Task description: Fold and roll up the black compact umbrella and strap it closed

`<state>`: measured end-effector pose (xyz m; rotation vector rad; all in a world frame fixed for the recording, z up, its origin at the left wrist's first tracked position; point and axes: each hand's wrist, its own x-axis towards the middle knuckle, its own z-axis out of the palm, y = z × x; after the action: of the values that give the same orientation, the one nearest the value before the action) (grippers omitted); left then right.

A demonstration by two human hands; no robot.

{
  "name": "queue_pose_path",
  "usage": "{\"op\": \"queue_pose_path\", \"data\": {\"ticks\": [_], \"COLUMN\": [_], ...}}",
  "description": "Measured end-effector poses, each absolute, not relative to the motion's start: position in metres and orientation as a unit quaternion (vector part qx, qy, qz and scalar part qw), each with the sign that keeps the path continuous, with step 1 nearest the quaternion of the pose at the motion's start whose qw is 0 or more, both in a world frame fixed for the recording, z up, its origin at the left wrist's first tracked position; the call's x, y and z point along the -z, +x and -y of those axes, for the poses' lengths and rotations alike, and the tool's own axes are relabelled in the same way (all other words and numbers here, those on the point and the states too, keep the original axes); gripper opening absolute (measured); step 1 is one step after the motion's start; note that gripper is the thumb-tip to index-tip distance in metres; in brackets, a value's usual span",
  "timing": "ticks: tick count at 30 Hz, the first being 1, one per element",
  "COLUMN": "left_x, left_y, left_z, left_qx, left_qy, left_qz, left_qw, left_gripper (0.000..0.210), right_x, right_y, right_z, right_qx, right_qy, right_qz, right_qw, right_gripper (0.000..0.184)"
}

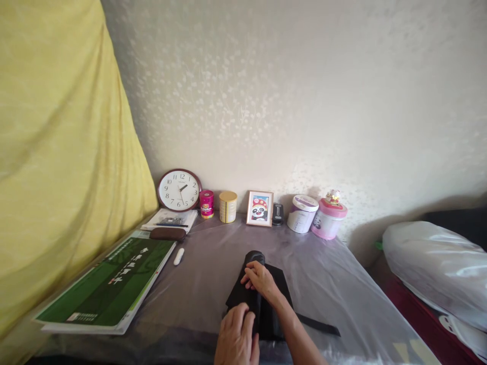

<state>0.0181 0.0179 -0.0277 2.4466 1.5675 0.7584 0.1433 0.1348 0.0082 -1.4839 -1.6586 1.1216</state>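
At the near edge of the table point(201, 284), the left hand point(236, 337) bends over the close end of a black fabric roll point(251, 289), its thumb along the right side. Just beyond, the right hand point(261, 279) reaches in from the right and lies on top of the roll, fingers loosely bent. The undersides of both hands are hidden, so I cannot tell whether either set of fingers is gripping the fabric or only pressing on it. The roll lies lengthwise on the table, its far end pointing towards the wall. A flat black panel point(279, 284) spreads out to its right, and a black strap point(319, 325) trails past that.

To the left lies a large green book point(110, 281), with a small white object point(178, 256) just beside it. Past the book's far end come a brown case point(167, 233) and some papers point(160, 217) with a dark pen on them. Off the table's right side sits a pale plastic bag point(437, 268).

Along the back, from left to right, stand a round clock point(179, 190), a pink tin point(206, 205), a yellow-lidded tin point(228, 208), a framed panda picture point(259, 208), a small black object point(278, 215), a white tub point(303, 215) and a pink-and-white tub point(328, 219) topped by a figurine point(333, 197). Behind them rises the patterned wall point(285, 101).
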Motion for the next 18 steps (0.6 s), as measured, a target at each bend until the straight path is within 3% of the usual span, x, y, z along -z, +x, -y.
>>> {"op": "queue_pose_path", "data": {"ticks": [3, 8, 10, 13, 18], "left_x": [0.011, 0.003, 0.009, 0.026, 0.059], "left_y": [0.027, 0.028, 0.026, 0.026, 0.033], "left_z": [-0.023, -0.027, -0.028, -0.031, -0.036], "left_qx": [-0.255, -0.247, -0.243, -0.217, -0.191], "left_qy": [0.836, 0.811, 0.797, 0.795, 0.796], "left_qz": [-0.483, -0.523, -0.543, -0.548, -0.552], "left_qw": [0.061, 0.084, 0.100, 0.143, 0.160], "left_gripper": [0.044, 0.024, 0.034, 0.065, 0.072], "right_x": [-0.011, -0.015, -0.017, -0.022, -0.020], "right_y": [0.143, 0.143, 0.142, 0.140, 0.148], "right_z": [-0.133, -0.132, -0.129, -0.116, -0.095], "right_qx": [-0.425, -0.405, -0.385, -0.327, -0.189], "right_qy": [-0.560, -0.557, -0.558, -0.543, -0.482], "right_qz": [0.636, 0.656, 0.669, 0.712, 0.796], "right_qw": [0.319, 0.308, 0.304, 0.302, 0.312], "right_gripper": [0.018, 0.017, 0.018, 0.020, 0.024]}}
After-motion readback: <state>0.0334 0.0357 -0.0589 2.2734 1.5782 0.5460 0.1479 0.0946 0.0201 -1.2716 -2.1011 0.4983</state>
